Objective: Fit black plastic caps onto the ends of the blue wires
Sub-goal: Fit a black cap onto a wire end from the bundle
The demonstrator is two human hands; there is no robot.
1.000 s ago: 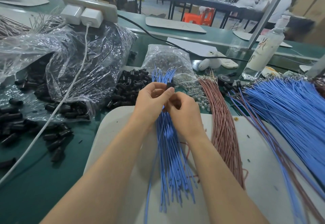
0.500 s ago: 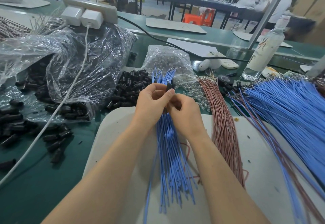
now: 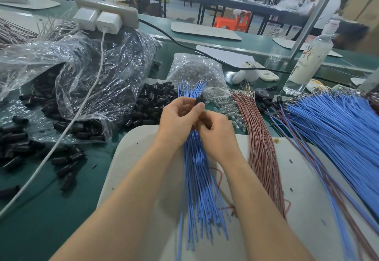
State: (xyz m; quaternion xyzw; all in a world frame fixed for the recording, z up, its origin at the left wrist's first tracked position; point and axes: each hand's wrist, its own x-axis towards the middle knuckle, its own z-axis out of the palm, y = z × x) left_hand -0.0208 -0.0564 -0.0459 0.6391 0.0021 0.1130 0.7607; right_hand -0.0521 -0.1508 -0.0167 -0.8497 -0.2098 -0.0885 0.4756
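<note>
Left hand [image 3: 180, 117] pinches a cap [image 3: 199, 100] at the far end of the bundle [image 3: 200, 189]. Right hand [image 3: 217, 135], just nearer along the bundle, curls round it. The bundle's long axis runs away from the person; seating the cap likely needs a push along it.

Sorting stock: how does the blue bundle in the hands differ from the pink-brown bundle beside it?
Colour: the blue bundle is bright blue, the pink-brown bundle dull pinkish brown. State: the right hand grips the blue bundle and the left hand pinches a black cap at its top; the pink-brown bundle lies untouched. Shape: the blue bundle's ends fan out; the pink-brown bundle is tightly packed. Both lie lengthwise on the white board.
</note>
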